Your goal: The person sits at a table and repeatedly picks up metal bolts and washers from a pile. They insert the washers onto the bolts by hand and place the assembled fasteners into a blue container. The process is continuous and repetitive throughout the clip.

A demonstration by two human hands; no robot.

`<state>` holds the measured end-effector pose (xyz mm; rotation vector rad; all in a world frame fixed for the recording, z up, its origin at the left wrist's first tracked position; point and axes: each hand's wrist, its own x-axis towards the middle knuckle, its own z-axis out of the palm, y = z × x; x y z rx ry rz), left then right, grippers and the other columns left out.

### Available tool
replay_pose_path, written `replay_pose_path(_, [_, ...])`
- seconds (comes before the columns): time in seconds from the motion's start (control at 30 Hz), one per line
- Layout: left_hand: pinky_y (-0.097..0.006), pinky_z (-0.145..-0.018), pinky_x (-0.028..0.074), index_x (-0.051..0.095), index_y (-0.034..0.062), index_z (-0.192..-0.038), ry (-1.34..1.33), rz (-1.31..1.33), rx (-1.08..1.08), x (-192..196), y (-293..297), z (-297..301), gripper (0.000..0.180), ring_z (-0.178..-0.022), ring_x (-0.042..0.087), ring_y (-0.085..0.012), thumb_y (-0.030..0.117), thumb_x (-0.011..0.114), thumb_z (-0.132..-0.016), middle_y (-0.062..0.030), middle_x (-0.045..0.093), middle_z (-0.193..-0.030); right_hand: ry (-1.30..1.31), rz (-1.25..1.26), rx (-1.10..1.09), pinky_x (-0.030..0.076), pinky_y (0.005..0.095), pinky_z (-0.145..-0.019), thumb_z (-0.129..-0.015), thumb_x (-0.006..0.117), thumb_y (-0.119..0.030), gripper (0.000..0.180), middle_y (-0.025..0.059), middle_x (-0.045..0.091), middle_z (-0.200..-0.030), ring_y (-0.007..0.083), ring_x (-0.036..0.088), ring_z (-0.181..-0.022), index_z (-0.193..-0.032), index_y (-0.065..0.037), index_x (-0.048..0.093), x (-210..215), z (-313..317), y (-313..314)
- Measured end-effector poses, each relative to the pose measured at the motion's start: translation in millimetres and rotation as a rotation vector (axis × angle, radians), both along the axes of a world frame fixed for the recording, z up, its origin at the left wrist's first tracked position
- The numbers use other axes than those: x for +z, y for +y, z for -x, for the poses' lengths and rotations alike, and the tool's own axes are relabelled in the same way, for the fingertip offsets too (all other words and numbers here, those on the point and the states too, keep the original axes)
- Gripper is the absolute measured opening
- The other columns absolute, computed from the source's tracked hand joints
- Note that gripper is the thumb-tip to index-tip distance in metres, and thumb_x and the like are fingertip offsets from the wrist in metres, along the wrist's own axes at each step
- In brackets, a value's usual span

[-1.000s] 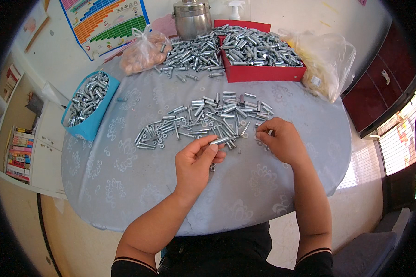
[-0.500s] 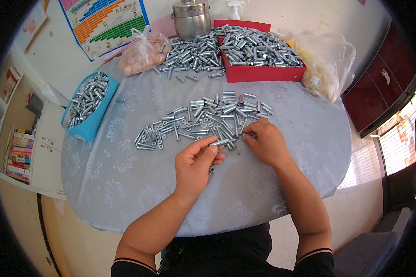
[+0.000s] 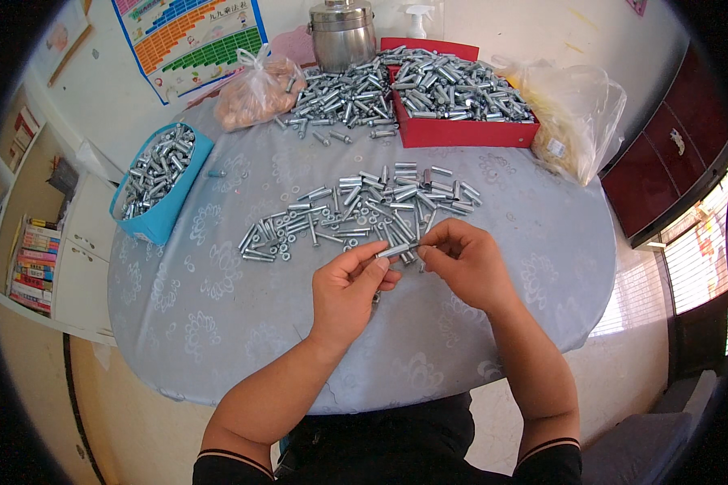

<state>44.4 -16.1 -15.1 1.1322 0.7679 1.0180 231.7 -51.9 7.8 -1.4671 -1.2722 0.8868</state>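
Between the thumb and fingers of my left hand [image 3: 349, 283] is a silver metal expansion bolt [image 3: 393, 250], held nearly level and pointing right. My right hand [image 3: 471, 263] pinches at the bolt's right end; whatever small part its fingertips hold is hidden. Just beyond both hands spreads a loose pile of bolts, metal sleeves [image 3: 406, 192], nuts and washers [image 3: 281, 236]. A nut [image 3: 376, 297] lies beside my left hand, partly covered by it.
A blue container [image 3: 170, 212] of bolts stands at the left. Farther back are a red box [image 3: 469, 133] heaped with bolts, another bolt heap [image 3: 344, 97], a knotted bag [image 3: 255, 97], a steel pot [image 3: 342, 36] and a clear plastic bag [image 3: 578, 121]. A patterned grey cloth [image 3: 251, 347] covers the table.
My right hand has come away from the pile's near edge and moved left to the bolt's end. The left hand keeps its hold on the bolt. The view has shifted slightly.
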Motion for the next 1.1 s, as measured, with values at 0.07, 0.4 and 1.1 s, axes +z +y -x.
replay_pose_path(0.07, [-0.029, -0.072, 0.058, 0.06, -0.005, -0.117, 0.008, 0.003, -0.002, 0, 0, -1, 0.025, -0.082, 0.068, -0.0187, 0.003, 0.057, -0.093, -0.0154, 0.069, -0.1, 0.045, 0.004, 0.006, 0.047, 0.0232, -0.06, -0.082, 0.07, -0.006, 0.01, 0.0021, 0.063, -0.075, 0.0068, 0.057, -0.068, -0.088, 0.0, 0.065, -3, 1, 0])
replay_pose_path(0.4, [-0.03, -0.072, 0.058, 0.06, -0.0049, -0.118, -0.002, 0.021, -0.052, 1, 0, 0, 0.026, -0.082, 0.068, -0.0193, 0.003, 0.057, -0.093, -0.0155, 0.069, -0.101, 0.211, -0.033, 0.073, 0.049, 0.022, -0.064, -0.081, 0.071, -0.002, 0.013, 0.0016, 0.065, -0.082, 0.0068, 0.059, -0.073, -0.093, 0.001, 0.066, -1, -3, 2])
replay_pose_path(1.1, [-0.03, -0.07, 0.058, 0.061, -0.0025, -0.117, -0.034, 0.077, -0.078, 3, -1, 0, 0.026, -0.08, 0.069, -0.0186, 0.004, 0.057, -0.092, -0.0165, 0.069, -0.101, -0.69, 0.076, -0.056, 0.051, 0.0373, -0.073, -0.077, 0.068, -0.011, 0.014, 0.0125, 0.066, -0.087, 0.0286, 0.064, -0.079, -0.089, -0.007, 0.071, 5, -57, -27])
